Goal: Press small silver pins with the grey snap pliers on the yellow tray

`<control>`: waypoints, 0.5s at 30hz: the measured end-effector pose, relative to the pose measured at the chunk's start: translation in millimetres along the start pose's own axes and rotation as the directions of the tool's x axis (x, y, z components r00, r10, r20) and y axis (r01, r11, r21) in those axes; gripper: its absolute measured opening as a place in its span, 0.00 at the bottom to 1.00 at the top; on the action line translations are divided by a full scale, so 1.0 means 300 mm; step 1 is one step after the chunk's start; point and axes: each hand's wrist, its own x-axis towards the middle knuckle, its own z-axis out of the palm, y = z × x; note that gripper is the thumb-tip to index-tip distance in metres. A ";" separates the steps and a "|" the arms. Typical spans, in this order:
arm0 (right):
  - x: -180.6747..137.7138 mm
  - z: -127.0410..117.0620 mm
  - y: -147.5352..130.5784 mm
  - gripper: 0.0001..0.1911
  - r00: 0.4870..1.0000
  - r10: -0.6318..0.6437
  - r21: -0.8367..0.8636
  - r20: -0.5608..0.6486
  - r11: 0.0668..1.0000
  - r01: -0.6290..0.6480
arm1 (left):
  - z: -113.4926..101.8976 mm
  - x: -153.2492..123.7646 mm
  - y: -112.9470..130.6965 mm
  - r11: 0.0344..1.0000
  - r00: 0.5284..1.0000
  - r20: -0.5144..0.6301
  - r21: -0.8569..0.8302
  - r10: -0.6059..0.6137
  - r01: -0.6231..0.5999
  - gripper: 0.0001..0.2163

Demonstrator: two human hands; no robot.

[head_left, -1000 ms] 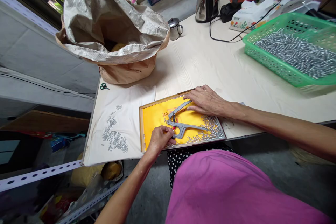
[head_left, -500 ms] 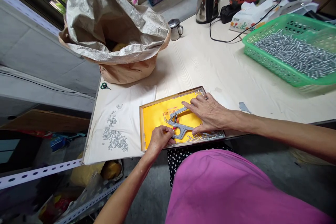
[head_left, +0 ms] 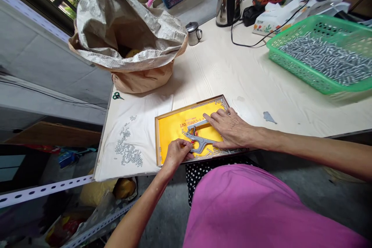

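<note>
A grey metal plier-like tool (head_left: 200,142) with two spread handles, a dark coil spring and a hooked head lies over a shallow tray (head_left: 157,139) with a yellow bottom. My right hand (head_left: 229,128) spans the tool's handles, index finger along the upper one and thumb by the lower one. At the hooked head, my left hand (head_left: 176,153) is closed in a pinch; whatever sits between its fingertips is hidden. Small metal pins (head_left: 215,152) lie along the tray's near edge and in its far right corner.
Loose pins (head_left: 130,154) lie on white cloth left of the tray. Behind stand a large open sack (head_left: 142,79), small scissors (head_left: 117,95), a steel mug (head_left: 193,34) and a kettle (head_left: 228,2). A green basket (head_left: 299,71) of metal pieces is at right.
Both hands and the tool keep nearly the same place. My right hand has settled slightly lower over the handles; the whole view has shifted a little.
</note>
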 end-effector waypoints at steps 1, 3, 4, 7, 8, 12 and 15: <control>0.000 0.003 -0.004 0.44 1.000 0.002 -0.002 -0.005 1.000 -0.002 | 0.000 0.000 -0.001 1.000 1.000 0.001 -0.005 0.001 -0.001 0.05; -0.001 0.010 -0.012 0.43 1.000 0.009 -0.003 -0.013 1.000 -0.009 | 0.000 0.000 -0.003 1.000 1.000 0.005 -0.009 0.002 -0.001 0.05; -0.003 0.013 -0.014 0.42 1.000 0.012 0.000 -0.017 1.000 -0.012 | 0.000 0.000 -0.003 1.000 1.000 0.005 -0.007 -0.001 0.001 0.05; -0.008 0.021 -0.018 0.42 0.999 0.020 0.016 -0.028 1.000 -0.019 | -0.001 -0.001 0.003 1.000 1.000 0.001 0.011 -0.015 0.015 0.05; -0.009 0.022 -0.018 0.42 0.999 0.022 0.020 -0.033 1.000 -0.021 | -0.002 -0.002 0.007 1.000 1.000 0.001 0.014 -0.020 0.020 0.05; -0.005 0.017 -0.008 0.43 0.999 0.015 0.025 -0.041 1.000 -0.014 | -0.005 -0.008 0.021 0.999 0.999 0.018 0.014 -0.031 0.030 0.05; 0.004 0.011 0.011 0.45 0.999 0.000 0.047 -0.045 0.999 0.002 | -0.006 -0.010 0.027 0.999 0.999 0.026 0.024 -0.033 0.032 0.05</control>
